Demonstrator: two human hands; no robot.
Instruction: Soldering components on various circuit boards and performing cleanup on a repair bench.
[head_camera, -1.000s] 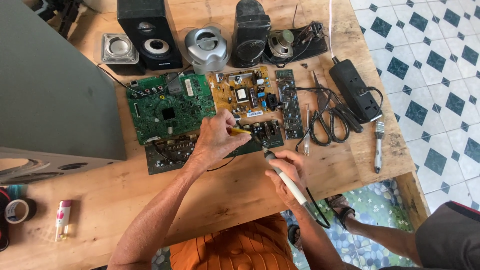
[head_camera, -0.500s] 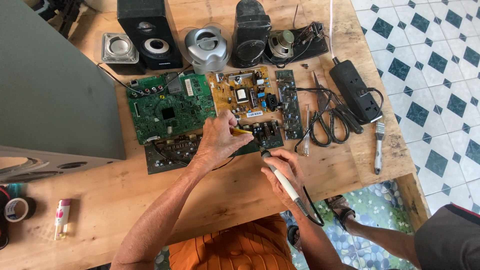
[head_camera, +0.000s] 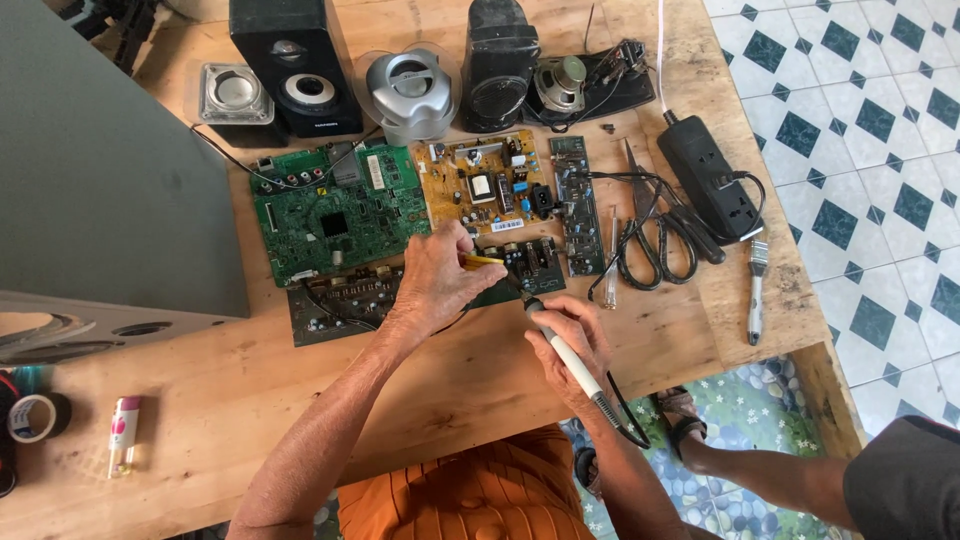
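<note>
Head view. Take the orange-brown circuit board as the landmark. Just below it lies a dark board, and that is where both hands meet. The left hand rests on the dark board's left part, its fingers pressed together around a thin yellow tool that points right, toward the iron's tip. The right hand, below and right of the landmark, is wrapped around the white handle of a soldering iron; the tip sits at the dark board's lower edge. Whether the tip actually touches a joint is hard to tell from this height.

Risks, as I judge them:
- The left fingertips lie very near the hot tip, so a small slip of either hand could burn them.
- The dark board is not clamped. It is held only by the left hand's weight, so a push from the iron could slide it and smear solder across neighbouring pads.
- The iron's cord trails off the bench edge toward a second person's arm below right. A snag there would jerk the iron.
- A green board lies left of the landmark and partly over another dark board, whose loose wires could catch a wrist.
- Scissors and a power strip lie right of the landmark, well apart from the hands.
</note>
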